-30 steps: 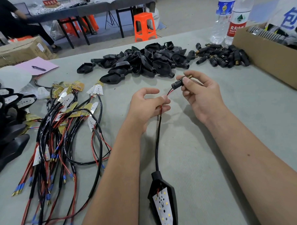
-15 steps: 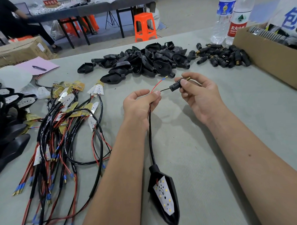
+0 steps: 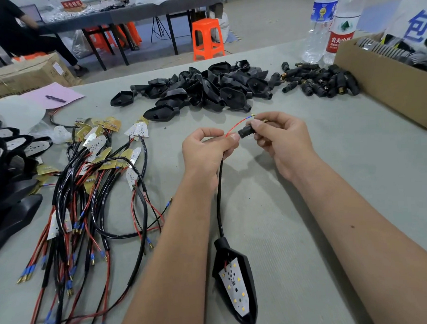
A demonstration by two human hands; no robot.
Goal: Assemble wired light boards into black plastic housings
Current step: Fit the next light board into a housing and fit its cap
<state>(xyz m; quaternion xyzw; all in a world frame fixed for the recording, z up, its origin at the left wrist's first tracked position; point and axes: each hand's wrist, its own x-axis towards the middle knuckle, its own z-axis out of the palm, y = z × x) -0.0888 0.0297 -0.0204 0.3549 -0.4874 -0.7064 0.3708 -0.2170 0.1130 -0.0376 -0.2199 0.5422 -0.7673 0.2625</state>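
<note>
There, the plug was on! A moment before, my right hand (image 3: 283,140) had held the small black plug (image 3: 246,131) a gap away from my left hand (image 3: 208,149), with the thin black lead bare between them; now the plug had slid down the cable (image 3: 219,198) until it sat just beside my left thumb. The red wire (image 3: 237,125) had swung out of my left fingers and arced up behind the plug, its blue-and-brass tip showing above my right fingers. My left fingers were curled tight round the cable, and my right fingers pinched the plug by thumb and forefinger.

The housing (image 3: 246,270) lay on the bench (image 3: 343,180) near my elbows, the light board (image 3: 234,287) seated inside it, cable running out of its narrow end up to my hands. It had crept a touch toward me as I pulled.

I judged this one nearly finished: board in, plug threaded on one lead, red wire yet to go through. Plenty of wired boards (image 3: 95,167) and empty housings (image 3: 204,88) were waiting.
</note>
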